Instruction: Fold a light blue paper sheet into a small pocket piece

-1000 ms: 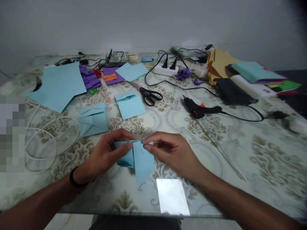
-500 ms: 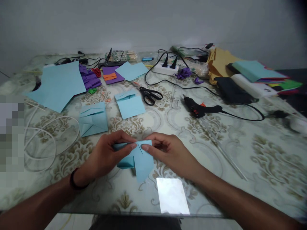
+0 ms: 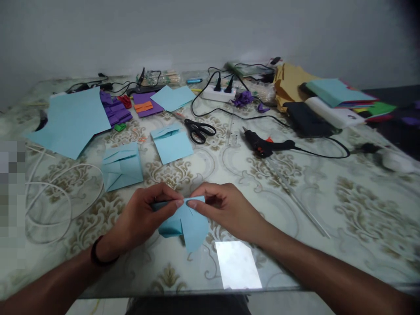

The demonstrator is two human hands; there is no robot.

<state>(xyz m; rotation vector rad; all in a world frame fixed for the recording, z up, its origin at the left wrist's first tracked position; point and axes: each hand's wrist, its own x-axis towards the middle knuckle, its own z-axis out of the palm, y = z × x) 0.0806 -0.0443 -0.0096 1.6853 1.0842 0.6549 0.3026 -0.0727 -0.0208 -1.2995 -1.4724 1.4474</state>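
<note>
Between both hands is a folded light-blue paper, just above the table's near side. My left hand pinches its upper left edge with thumb and fingers. From the other side, my right hand pinches the top edge, thumb in front and fingers behind. The two thumb tips are close together near the top fold. Beyond my left hand lies a folded blue paper piece with creased flaps. A second folded blue piece lies farther off, beside black-handled scissors.
A glue gun lies right of centre, its cord running right. Behind are a white power strip, a large blue sheet and purple folded paper. Brown envelopes and stacked coloured paper sit at the back right.
The view has shifted slightly, so the table things sit farther left. Both hands keep their pinch on the folded blue paper, with the thumbs still near its top edge.
</note>
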